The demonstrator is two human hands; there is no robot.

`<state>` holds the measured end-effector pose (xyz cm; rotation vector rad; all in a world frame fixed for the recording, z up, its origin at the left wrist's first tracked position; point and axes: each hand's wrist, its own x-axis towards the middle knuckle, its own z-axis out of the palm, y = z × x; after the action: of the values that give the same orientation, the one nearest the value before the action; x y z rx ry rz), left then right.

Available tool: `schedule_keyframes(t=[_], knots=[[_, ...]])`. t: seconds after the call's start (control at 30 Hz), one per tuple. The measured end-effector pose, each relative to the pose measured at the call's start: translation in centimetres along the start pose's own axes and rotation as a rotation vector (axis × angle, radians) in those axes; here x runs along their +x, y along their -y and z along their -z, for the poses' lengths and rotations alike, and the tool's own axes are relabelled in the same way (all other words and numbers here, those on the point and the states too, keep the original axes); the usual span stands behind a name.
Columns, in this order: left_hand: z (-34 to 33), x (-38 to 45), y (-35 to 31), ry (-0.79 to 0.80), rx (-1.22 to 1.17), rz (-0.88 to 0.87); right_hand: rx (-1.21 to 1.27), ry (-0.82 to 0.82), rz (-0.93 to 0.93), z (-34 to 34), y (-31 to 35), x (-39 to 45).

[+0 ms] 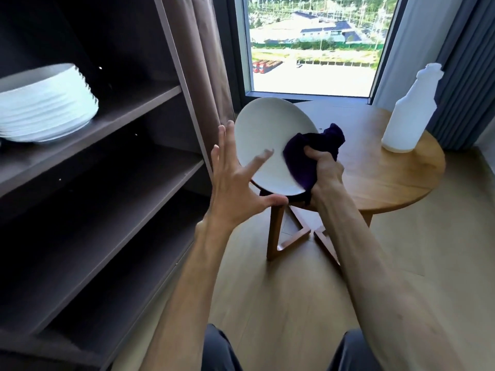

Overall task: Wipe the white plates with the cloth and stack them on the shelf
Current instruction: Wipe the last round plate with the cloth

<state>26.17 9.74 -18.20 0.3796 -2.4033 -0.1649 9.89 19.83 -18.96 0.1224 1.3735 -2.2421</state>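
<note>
plate: white plate held tilted in the air, above the near edge of the round wooden surface, beside the shelf unit
cloth: dark purple cloth pressed on the plate's right side
right hand: right hand fisted around the cloth
left hand: left hand spread, fingers splayed, fingertips on the plate's left rim, thumb under its lower edge
stack: stack of white plates on an upper shelf, well apart to the left
bottle: white plastic bottle upright on the surface, far right
</note>
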Motion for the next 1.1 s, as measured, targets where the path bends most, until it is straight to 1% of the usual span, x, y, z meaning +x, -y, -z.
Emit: schedule_keyframes(t=[0.1, 0.17, 0.23, 0.3, 0.33, 0.4, 0.43, 0.5, 0.57, 0.63, 0.7, 0.77, 0.83, 0.9, 0.93, 0.97, 1.03, 1.1], knots=[[0.6, 0.1, -0.2, 0.046, 0.084, -0.081, -0.029, 0.011, 0.019, 0.8, 1.2, 0.3], [0.7, 1.0, -0.7, -0.003, 0.121, -0.113, -0.086, 0.040, 0.018, 0.9, 2.1, 0.5], [0.6, 2.0, -1.0, -0.021, 0.140, -0.182, -0.168, 0.073, 0.006, 0.7, 2.9, 0.4], [0.4, 2.7, -1.0, -0.010, 0.112, -0.261, -0.203, 0.107, 0.024, 0.6, 3.8, 0.0], [0.5, 2.8, -1.0, -0.019, 0.067, -0.259, -0.191, 0.144, 0.038, 0.6, 4.1, -0.1], [0.9, 2.6, -1.3, -0.047, -0.087, -0.182, -0.177, 0.231, 0.075, 0.5, 4.8, -0.6], [1.5, 2.5, -1.7, -0.035, -0.181, -0.116, -0.167, 0.262, 0.117, 0.3, 4.8, -0.7], [2.1, 2.4, -2.7, 0.033, -0.393, 0.029, -0.127, 0.289, 0.254, 0.1, 4.6, -0.8], [2.7, 2.1, -3.2, 0.090, -0.635, 0.131, -0.074, 0.317, 0.384, 0.1, 4.3, -1.1], [2.9, 1.8, -3.0, 0.058, -0.839, 0.190, -0.076, 0.324, 0.481, 0.2, 4.8, -1.4], [2.9, 1.6, -2.9, -0.041, -1.069, 0.248, -0.125, 0.323, 0.536, 0.3, 5.3, -1.4], [2.7, 1.7, -3.3, -0.168, -1.330, 0.367, -0.112, 0.323, 0.503, 0.1, 5.0, -1.5], [2.3, 2.0, -4.0, -0.268, -1.517, 0.490, -0.047, 0.289, 0.464, 0.2, 3.5, -1.4], [1.5, 2.3, -4.6, -0.318, -1.588, 0.617, 0.022, 0.234, 0.411, 0.5, 2.1, -1.5], [1.1, 2.2, -4.8, -0.315, -1.592, 0.670, 0.051, 0.211, 0.375, 0.7, 1.7, -1.5], [0.7, 1.9, -4.8, -0.294, -1.608, 0.702, 0.079, 0.201, 0.329, 0.9, 1.5, -1.6], [0.6, 0.7, -4.3, -0.163, -1.710, 0.689, 0.103, 0.259, 0.228, 1.4, 1.6, -1.5], [0.9, -0.2, -2.1, 0.027, -1.925, 0.671, 0.048, 0.358, 0.149, 2.0, 2.3, -1.7]])
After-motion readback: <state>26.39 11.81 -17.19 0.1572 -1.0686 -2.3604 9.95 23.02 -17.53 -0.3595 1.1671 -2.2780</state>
